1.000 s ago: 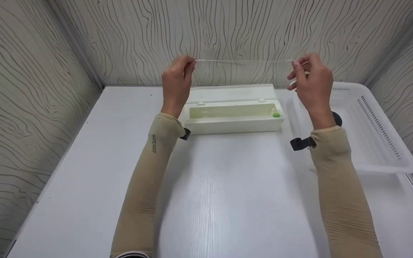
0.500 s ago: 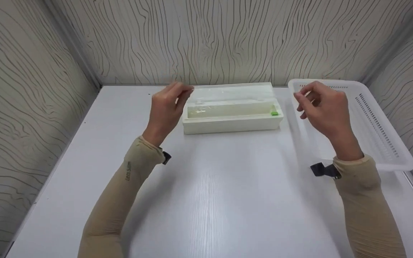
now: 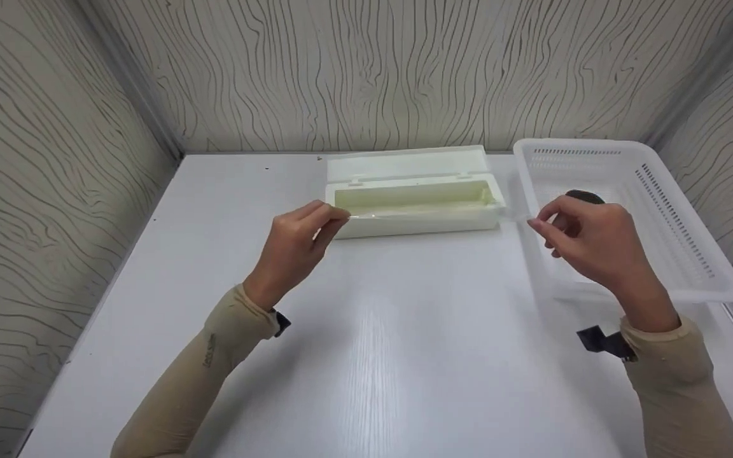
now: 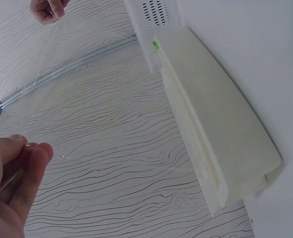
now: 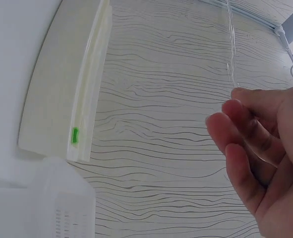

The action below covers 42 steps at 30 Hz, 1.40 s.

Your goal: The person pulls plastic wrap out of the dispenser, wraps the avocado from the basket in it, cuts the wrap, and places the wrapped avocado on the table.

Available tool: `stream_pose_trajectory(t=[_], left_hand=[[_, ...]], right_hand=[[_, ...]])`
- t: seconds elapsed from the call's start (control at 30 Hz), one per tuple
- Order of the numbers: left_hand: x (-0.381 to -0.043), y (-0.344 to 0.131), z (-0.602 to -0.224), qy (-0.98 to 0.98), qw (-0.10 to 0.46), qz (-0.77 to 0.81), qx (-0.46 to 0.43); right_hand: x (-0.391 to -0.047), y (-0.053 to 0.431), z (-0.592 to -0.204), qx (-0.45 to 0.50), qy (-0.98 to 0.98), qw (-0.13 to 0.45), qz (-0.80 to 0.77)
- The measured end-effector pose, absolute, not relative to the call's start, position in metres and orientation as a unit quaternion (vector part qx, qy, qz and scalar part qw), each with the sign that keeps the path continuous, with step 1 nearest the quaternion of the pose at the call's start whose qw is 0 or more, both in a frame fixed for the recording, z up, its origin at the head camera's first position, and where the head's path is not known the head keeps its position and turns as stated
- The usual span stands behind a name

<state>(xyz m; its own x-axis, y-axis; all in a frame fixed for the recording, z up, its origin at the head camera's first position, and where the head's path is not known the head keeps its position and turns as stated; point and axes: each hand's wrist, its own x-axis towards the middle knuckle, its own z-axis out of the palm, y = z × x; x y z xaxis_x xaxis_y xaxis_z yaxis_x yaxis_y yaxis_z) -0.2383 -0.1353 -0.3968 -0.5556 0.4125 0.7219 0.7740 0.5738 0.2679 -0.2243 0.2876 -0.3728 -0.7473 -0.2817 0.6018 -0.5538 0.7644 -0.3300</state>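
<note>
My left hand (image 3: 296, 245) and right hand (image 3: 595, 248) each pinch one end of a sheet of clear plastic film (image 3: 404, 217), which stretches between them. The film looks nearly invisible except for a shiny edge, seen also as clear film (image 4: 39, 74) in the left wrist view. Its edge passes in front of a long white box (image 3: 414, 227), whose hinged lid (image 3: 408, 165) stands raised at the back. A green slider (image 5: 75, 135) sits at the box's right end. In the right wrist view my right hand (image 5: 265, 148) has thumb and forefinger together on the film.
A white slotted basket (image 3: 700, 242) stands right of the box, below my right hand. Inside it lies a dark round thing (image 3: 585, 196), partly hidden by that hand. The white table (image 3: 366, 356) meets a wood-patterned wall (image 3: 373, 76) at the back.
Both hands have come down and toward me from in front of the back wall, carrying the stretched film to the front of the box. The box and basket have stayed put.
</note>
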Motion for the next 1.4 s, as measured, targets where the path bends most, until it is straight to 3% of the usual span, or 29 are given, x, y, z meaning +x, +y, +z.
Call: stream_pose_trajectory(t=[0.7, 0.9, 1.13, 1.4], left_hand=[[-0.213, -0.147, -0.435, -0.815, 0.238, -0.222, -0.479], [-0.21, -0.144, -0.447, -0.808, 0.225, -0.154, -0.522], [-0.209, -0.137, -0.459, -0.819, 0.193, -0.091, -0.533], [-0.21, -0.132, -0.47, -0.83, 0.161, -0.048, -0.532]], right_hand=[[-0.2, 0.298, -0.409, 0.269, -0.925, 0.189, 0.19], [-0.199, 0.299, -0.422, 0.259, -0.939, 0.141, 0.174], [-0.201, 0.298, -0.436, 0.258, -0.95, 0.091, 0.151], [-0.199, 0.289, -0.442, 0.266, -0.954, 0.084, 0.111]])
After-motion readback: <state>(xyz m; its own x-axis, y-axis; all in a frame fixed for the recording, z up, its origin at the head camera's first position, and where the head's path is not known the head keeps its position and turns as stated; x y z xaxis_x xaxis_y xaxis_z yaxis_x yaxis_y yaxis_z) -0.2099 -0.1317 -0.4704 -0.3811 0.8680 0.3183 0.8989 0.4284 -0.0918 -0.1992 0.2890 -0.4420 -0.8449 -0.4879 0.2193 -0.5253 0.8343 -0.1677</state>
